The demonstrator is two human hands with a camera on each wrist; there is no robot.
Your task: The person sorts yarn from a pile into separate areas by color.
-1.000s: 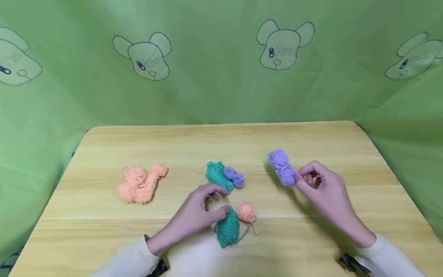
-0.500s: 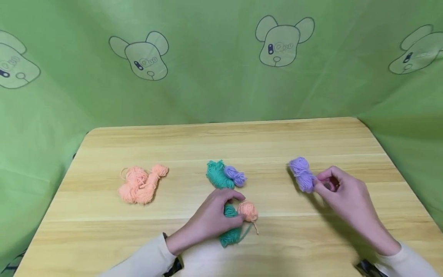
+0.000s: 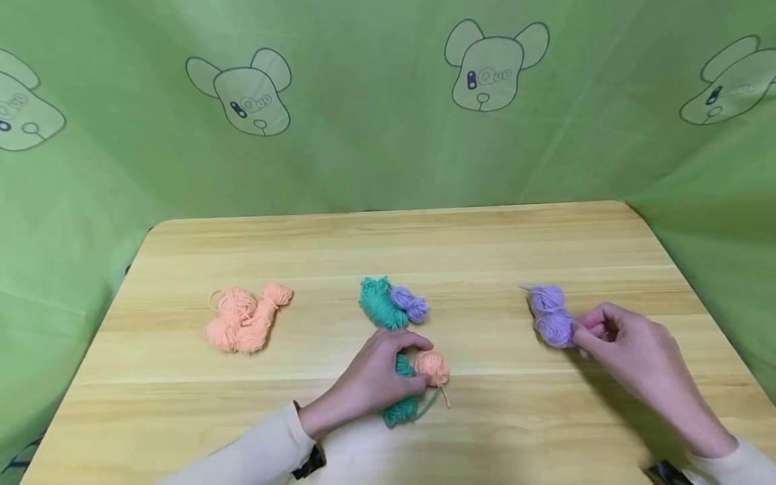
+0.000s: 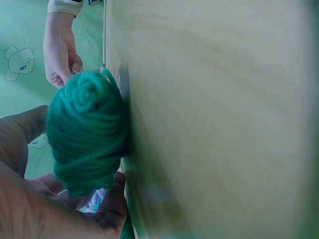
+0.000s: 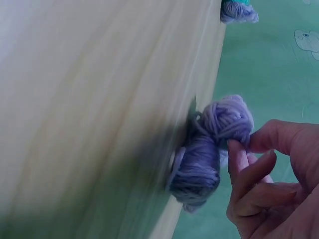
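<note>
Thumb and forefinger of my right hand (image 3: 636,353) pinch the lower end of a purple yarn skein (image 3: 552,316), tied at the waist, low over the table's right side. The right wrist view shows this skein (image 5: 197,169) close against the tabletop. My left hand (image 3: 370,374) reaches over a green yarn skein (image 3: 400,411) and grips a small peach yarn ball (image 3: 434,367) between thumb and fingers. Part of the green skein is hidden under that hand. In the left wrist view the green skein (image 4: 87,134) blocks sight of the peach ball.
Behind the left hand lie another green skein (image 3: 380,303) and a small purple skein (image 3: 411,304), side by side. A cluster of peach yarn (image 3: 242,323) sits on the left of the wooden table (image 3: 485,431). Green curtain (image 3: 376,162) surrounds the table.
My right hand has carried the purple skein rightward and lowered it. My left hand has shifted right from the green skein to the peach ball.
</note>
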